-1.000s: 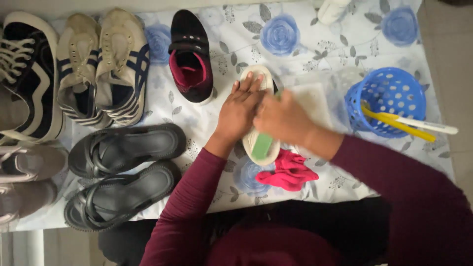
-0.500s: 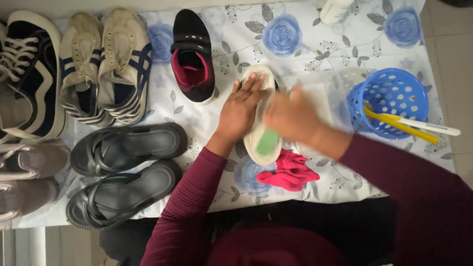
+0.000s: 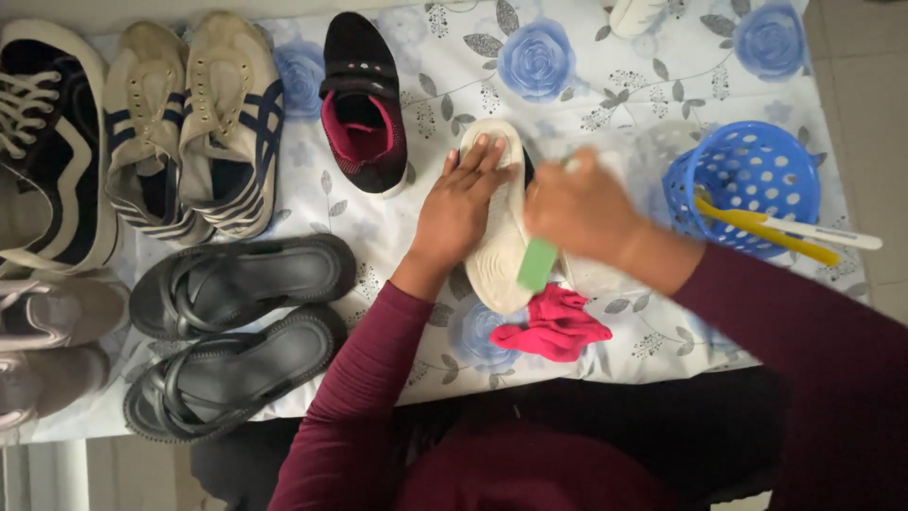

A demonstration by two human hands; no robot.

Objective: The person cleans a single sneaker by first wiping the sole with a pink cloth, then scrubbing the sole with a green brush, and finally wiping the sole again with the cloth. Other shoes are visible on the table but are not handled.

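Both hands meet over a white shoe (image 3: 499, 255) lying sole-up on the flower-printed cloth (image 3: 586, 57) in the middle of the bench. The left hand (image 3: 461, 210) lies flat on the sole, fingers spread toward the toe, pressing it down. The right hand (image 3: 579, 208) is blurred; it is closed around a green brush (image 3: 536, 266), of which only the end shows below the fist, touching the sole. The shoe's upper is hidden beneath its sole and the hands.

Just below the shoe lies a crumpled pink cloth (image 3: 553, 326). To the right stands a blue perforated basket (image 3: 747, 180) with a yellow and a white handle (image 3: 804, 237) sticking out over its rim. Left of the shoe sits its black-and-pink mate (image 3: 364, 104), then beige sneakers (image 3: 189, 123), black sandals (image 3: 232, 331), and a black-and-white sneaker (image 3: 47, 142) cut off by the frame's edge.
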